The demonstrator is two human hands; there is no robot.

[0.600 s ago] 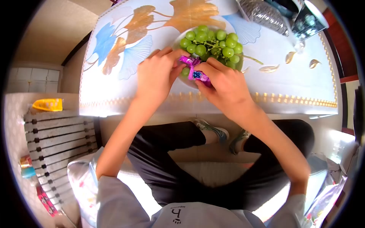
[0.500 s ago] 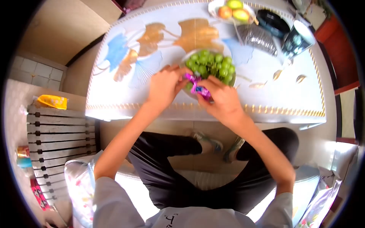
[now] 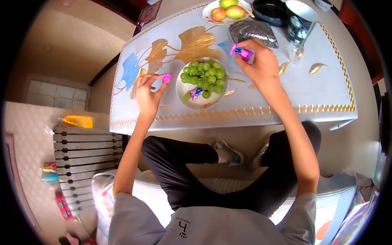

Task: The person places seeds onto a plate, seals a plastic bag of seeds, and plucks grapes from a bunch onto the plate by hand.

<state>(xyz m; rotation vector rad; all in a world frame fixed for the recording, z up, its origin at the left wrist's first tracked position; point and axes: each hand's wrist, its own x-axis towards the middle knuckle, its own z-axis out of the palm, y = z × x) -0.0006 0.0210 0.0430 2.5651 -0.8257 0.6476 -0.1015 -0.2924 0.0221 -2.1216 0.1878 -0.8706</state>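
My left hand (image 3: 149, 94) is off the left side of the plate, thumb and fingertips pinching a small bright-pink wrapped candy (image 3: 166, 77). Up and to the right, my right hand (image 3: 261, 61) grips a purple and blue wrapped candy (image 3: 242, 53) above the table. Between the hands stands a white plate (image 3: 185, 97) with a bunch of green grapes (image 3: 206, 75), its stem sticking out to the right. Another purple and blue wrapped candy (image 3: 196, 93) lies on the plate beside the grapes' lower edge. Whether the wrappers are full cannot be made out.
Beyond my right hand are a clear bag of dark small pieces (image 3: 254, 32), a black bowl (image 3: 270, 12), a dark patterned cup (image 3: 300, 22) and a small clear glass (image 3: 296, 52). A fruit plate (image 3: 208, 15) stands at the back. The table's front edge (image 3: 228, 118) has gold trim.
My hands were together over the plate at a purple wrapped candy; now they are apart, left to the left, right up and right, each with a candy. A candy on the plate is now visible.
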